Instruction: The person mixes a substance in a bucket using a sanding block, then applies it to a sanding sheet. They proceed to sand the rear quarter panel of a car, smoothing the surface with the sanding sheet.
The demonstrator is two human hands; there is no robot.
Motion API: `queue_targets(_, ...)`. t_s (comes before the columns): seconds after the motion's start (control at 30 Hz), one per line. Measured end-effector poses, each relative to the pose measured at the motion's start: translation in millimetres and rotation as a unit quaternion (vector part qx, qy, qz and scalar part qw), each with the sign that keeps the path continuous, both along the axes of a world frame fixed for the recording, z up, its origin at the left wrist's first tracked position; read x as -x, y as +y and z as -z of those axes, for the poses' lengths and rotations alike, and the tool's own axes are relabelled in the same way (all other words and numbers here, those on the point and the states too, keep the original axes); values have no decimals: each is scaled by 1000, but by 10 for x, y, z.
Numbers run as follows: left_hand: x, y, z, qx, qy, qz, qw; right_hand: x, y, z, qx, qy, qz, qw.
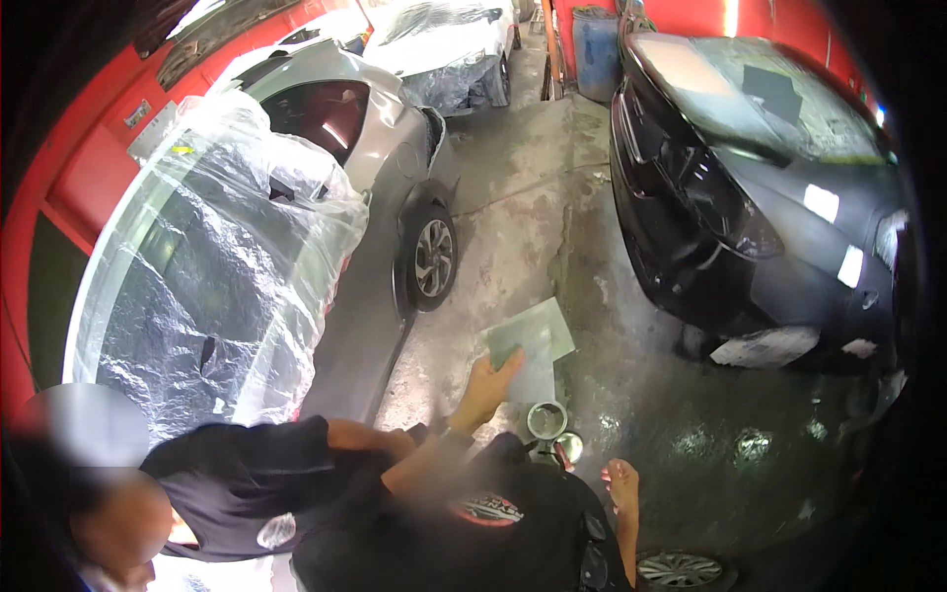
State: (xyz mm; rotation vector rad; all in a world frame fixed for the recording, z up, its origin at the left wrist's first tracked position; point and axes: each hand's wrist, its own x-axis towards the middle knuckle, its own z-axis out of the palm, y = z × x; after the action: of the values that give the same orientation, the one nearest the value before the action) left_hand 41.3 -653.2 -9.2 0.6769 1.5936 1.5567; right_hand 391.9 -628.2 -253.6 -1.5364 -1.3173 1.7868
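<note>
My left hand (pixel 489 387) is closed on pale grey-green sheets (pixel 536 345), the thumb lying on top. They overlap at an angle and are held out in front of my body over the floor. My right hand (pixel 621 483) hangs at my right side with its fingers loosely bent and apart, and nothing shows in it. Between my hands, close to my body, are a round open can (pixel 546 420) with a pale rim and a smaller shiny container (pixel 568 447). A reddish object partly covers the smaller one. What supports them is hidden.
A co-worker in a black shirt (pixel 232 474) stands close on my left. Beyond is a grey car (pixel 360 286) under clear plastic film (pixel 207 266). A dark car (pixel 750 227) stands at right, a covered white car (pixel 434 44) and blue barrel (pixel 596 59) farther off.
</note>
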Motion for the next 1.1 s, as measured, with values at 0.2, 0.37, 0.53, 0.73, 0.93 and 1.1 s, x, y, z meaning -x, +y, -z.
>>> queue_targets(0.2,-409,208,-275,107,66,82,989,115,-65,-315,15,17,21,1000)
queue_targets(0.37,-407,668,-26,68,121,273,952,525,151,-892,-11,87,55,995)
queue_targets(0.53,11,1060,454,145,32,437,887,1302,290,-1198,-21,241,152,958)
queue_targets(0.73,585,1428,839,53,-34,450,891,2250,531,-1332,67,147,338,927)
queue_targets(0.93,892,1725,851,160,-91,616,766,2333,223,-798,-4,273,536,799)
queue_targets(1.1,1098,1831,1637,83,23,636,767,2094,-215,-911,-99,301,661,680)
